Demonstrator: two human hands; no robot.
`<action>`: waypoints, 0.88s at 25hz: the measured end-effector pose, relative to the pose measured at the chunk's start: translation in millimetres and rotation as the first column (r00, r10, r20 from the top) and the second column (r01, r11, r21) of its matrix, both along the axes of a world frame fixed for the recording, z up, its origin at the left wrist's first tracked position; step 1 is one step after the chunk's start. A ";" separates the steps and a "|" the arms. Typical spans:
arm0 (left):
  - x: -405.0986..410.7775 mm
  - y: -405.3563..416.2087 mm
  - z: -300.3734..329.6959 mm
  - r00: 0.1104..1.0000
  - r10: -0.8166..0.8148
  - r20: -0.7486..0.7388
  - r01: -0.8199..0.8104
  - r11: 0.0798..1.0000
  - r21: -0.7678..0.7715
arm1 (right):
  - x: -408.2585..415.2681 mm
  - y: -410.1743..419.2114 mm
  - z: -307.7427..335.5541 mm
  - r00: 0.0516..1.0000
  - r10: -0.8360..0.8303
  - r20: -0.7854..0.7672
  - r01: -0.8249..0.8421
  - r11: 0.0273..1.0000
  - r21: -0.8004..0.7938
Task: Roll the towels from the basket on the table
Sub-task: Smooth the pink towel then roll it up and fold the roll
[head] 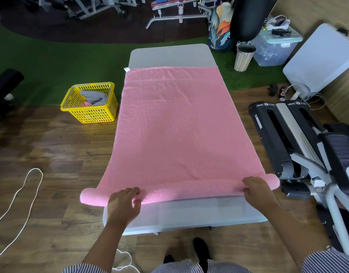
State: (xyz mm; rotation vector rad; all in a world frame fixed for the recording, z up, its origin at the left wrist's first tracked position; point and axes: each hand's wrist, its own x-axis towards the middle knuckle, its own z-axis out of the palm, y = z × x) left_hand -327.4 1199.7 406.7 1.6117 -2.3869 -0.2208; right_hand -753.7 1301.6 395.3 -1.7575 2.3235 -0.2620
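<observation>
Two hands work the near end of a pink towel [179, 125] spread lengthwise on a grey table [169, 54]. The left hand [123, 203] lies over the left part of the roll [179, 189], fingers [130, 191] curled forward across its top and thumb tucked at its near side. The right hand [259, 191] holds the roll near its right end, fingers [250, 182] bent over the top and thumb underneath, pinching the cloth. Both hands thus grip the rolled portion; neither is spread flat.

Only a short length has been wound into a narrow cylinder, which lies across the table's near end with each tip projecting past the table edge. The remainder of the towel lies flat, reaching almost to the far end. A yellow basket [91, 113] stands on the floor left of the table and holds more towels [93, 97], grey and pink.

Judged risks: the hands sit unevenly, the left further inboard than the right, so unequal advance could make the roll cone or drift sideways. The unsupported tips may sag and loosen, giving slack ends. Light creases in the flat part could be wound in if not smoothed. The left edge overhangs the table and may drag the cloth askew.
</observation>
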 end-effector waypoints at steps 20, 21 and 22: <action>13.6 4.4 -6.4 1.000 0.003 0.004 -0.003 1.000 -0.022 | -16.8 -11.6 16.3 0.997 -0.038 0.068 0.026 0.985 0.172; 15.0 3.6 -6.0 1.000 -0.008 0.007 0.008 1.000 -0.026 | -17.8 -11.4 18.7 0.998 -0.043 0.048 0.032 0.977 0.210; 15.9 2.1 -5.3 1.000 -0.013 0.020 0.014 1.000 -0.023 | -18.6 -11.9 21.4 0.999 -0.040 0.027 0.033 0.976 0.215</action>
